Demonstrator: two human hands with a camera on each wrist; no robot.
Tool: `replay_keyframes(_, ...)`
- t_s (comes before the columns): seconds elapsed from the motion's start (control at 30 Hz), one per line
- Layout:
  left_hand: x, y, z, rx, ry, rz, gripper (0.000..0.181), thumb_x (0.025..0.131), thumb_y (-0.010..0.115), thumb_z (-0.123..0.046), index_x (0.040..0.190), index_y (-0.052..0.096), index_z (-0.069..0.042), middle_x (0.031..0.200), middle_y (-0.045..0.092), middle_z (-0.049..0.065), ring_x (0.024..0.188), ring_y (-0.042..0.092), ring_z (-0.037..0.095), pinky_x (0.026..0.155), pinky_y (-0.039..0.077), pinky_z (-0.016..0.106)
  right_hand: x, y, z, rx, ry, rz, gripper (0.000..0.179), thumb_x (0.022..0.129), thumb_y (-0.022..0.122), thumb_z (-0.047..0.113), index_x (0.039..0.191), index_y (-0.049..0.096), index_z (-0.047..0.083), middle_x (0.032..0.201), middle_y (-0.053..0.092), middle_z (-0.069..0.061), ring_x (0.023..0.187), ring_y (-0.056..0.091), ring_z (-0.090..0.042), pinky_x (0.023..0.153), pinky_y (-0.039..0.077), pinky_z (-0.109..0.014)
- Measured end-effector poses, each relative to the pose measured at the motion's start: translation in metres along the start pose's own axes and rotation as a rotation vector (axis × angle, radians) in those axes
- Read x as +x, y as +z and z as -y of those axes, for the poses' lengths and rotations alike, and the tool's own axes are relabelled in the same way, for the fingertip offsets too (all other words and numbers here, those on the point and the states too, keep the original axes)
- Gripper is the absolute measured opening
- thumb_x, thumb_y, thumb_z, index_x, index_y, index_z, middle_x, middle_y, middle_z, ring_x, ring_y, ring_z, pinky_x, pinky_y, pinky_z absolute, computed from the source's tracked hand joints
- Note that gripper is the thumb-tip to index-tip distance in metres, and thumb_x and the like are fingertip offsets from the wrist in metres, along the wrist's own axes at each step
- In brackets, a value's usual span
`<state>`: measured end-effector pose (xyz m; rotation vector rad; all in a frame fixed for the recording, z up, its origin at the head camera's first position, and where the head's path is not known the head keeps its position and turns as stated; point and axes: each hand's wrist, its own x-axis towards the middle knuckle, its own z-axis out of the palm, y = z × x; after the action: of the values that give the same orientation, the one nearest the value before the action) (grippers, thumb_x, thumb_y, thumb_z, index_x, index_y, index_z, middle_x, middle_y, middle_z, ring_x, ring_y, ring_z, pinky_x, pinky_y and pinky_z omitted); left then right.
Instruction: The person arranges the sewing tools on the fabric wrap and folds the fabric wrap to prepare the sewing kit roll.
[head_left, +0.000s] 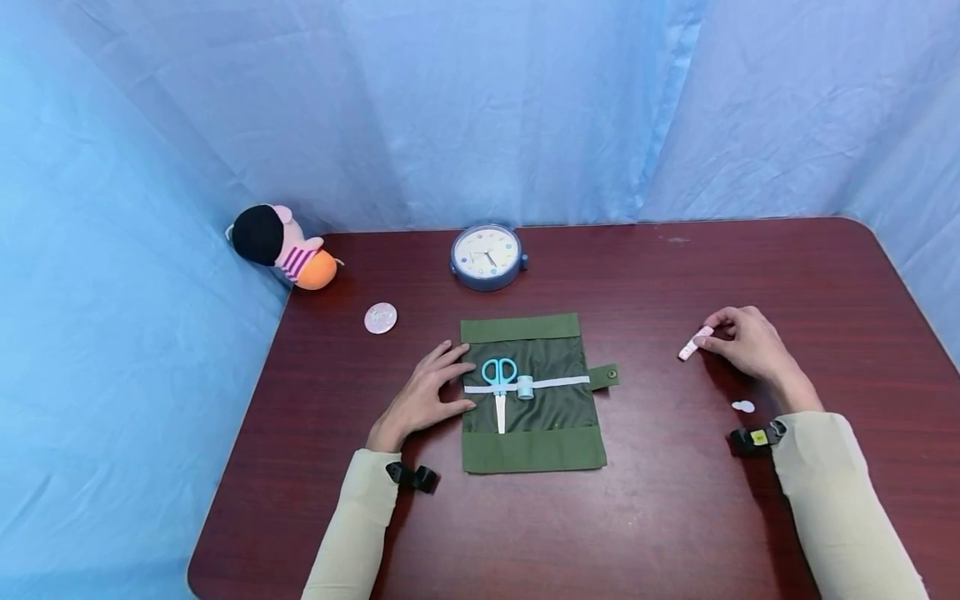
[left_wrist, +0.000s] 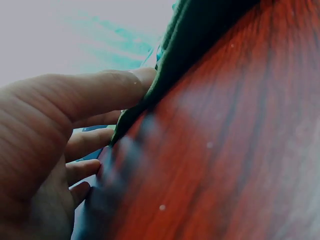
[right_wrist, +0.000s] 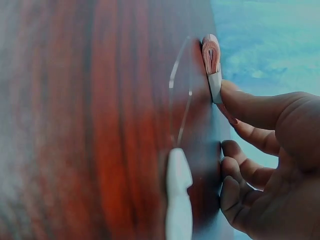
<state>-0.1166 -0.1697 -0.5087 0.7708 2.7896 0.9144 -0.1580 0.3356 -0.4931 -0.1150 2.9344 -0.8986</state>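
Note:
A green fabric sewing kit (head_left: 532,450) lies unfolded on the table. Its white elastic strap (head_left: 566,382) holds light-blue-handled scissors (head_left: 500,382) and a small pale blue thread spool (head_left: 526,388). My left hand (head_left: 420,400) rests at the kit's left side, fingers spread, thumb touching the cloth edge (left_wrist: 159,82). Off to the right, my right hand (head_left: 752,343) pinches a folded pinkish tape measure (head_left: 695,343) between thumb and fingers; a white band (right_wrist: 214,87) wraps it in the right wrist view. Below that hand lies a white needle threader (head_left: 743,407) with a thin wire loop.
At the back stands a blue round clock (head_left: 486,257). A plush toy (head_left: 288,247) sits at the table's far left corner, and a round pinkish disc (head_left: 380,318) lies nearby. Blue curtains (head_left: 487,108) hang behind the table. The kit's snap tab (head_left: 603,377) sticks out to the right.

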Motion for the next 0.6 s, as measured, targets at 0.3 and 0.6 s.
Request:
replay_keyframes(0.3,-0.003,0.004,0.003,-0.034,-0.005,-0.022,0.054,0.083,0.081,-0.028,0.132,0.066,-0.010,0.158,0.045,0.007,0.154,0.026,0.035,0.122,0.023,0.059,-0.004,-0.008,0.001,0.080,0.075,0.004,0.025,0.088,0.077,0.021,0.096,0.063,0.003,0.079,0.069,-0.001,0.063,0.051,0.004,0.059,0.042,-0.020)
replay_keyframes(0.6,-0.003,0.006,0.005,-0.032,-0.003,-0.037,0.054,0.083,0.081,-0.029,0.132,0.066,-0.011,0.158,0.046,0.006,0.154,0.027,0.034,0.123,0.023,0.059,-0.005,-0.013,0.004,0.290,0.074,0.014,0.027,0.090,0.075,0.018,0.099,0.060,-0.003,0.071,0.062,0.021,0.062,0.057,-0.001,0.058,0.046,-0.019)
